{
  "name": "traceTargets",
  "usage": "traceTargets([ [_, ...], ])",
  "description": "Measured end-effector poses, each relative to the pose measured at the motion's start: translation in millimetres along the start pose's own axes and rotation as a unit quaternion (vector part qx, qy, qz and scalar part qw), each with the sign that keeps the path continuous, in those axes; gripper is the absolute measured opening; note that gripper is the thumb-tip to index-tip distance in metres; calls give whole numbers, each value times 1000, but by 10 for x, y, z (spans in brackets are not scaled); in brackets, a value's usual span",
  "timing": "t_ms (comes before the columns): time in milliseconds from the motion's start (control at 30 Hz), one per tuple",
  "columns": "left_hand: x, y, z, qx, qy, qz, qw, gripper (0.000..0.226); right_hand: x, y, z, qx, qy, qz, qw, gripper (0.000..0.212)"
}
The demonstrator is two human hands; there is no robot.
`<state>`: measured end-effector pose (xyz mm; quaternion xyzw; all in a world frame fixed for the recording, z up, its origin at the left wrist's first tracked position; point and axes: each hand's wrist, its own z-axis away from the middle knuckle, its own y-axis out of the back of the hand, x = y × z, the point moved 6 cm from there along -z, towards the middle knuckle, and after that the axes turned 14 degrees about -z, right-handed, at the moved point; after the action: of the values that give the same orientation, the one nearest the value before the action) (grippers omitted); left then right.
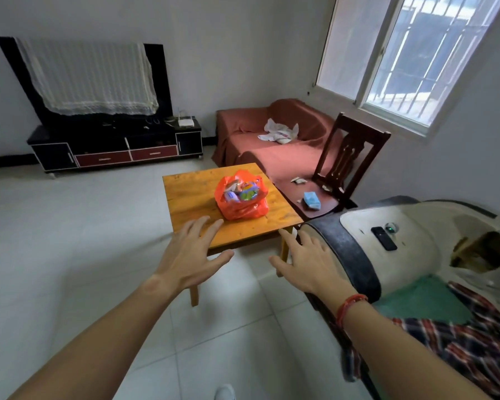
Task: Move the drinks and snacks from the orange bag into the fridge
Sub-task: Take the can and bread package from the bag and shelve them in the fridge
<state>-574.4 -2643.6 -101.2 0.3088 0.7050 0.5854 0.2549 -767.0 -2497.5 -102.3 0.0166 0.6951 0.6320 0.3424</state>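
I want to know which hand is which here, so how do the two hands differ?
The left hand has a bare wrist; the right hand wears a red string bracelet. The left hand reaches over the table edge toward the orange bag; the right hand is off its corner, beside the scooter. Both are open, palm down and empty.

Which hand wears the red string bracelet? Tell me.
The right hand: a red bracelet circles its wrist. The left hand has a bare wrist. Both are open, reaching toward the orange bag.

Bare tabletop surrounds the orange bag; a chair crowds its right.
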Motion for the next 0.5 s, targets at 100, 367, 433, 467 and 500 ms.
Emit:
traceTargets([
  [100, -135, -210, -433, -7, 1, -4, 1000, 89, 79, -62, -524, -9, -1, 6, 1000, 75],
  [367, -498, -757, -1844, -38, -1, 11, 999, 81, 180, -62, -2049, -9, -8, 34, 999, 74],
  [433, -565, -835, -2173, -34, -1, 14, 999, 78, 193, -43, -2411, -14, -8, 37, 999, 74],
  [467, -587, -877, -2320, -36, -2, 16, 999, 77, 205, -39, -2568, -17, -8, 41, 999, 74],
  [500, -606, -925, -2462, -41, -3, 21, 999, 77, 223, -42, -2713, -19, -8, 43, 999, 74],
])
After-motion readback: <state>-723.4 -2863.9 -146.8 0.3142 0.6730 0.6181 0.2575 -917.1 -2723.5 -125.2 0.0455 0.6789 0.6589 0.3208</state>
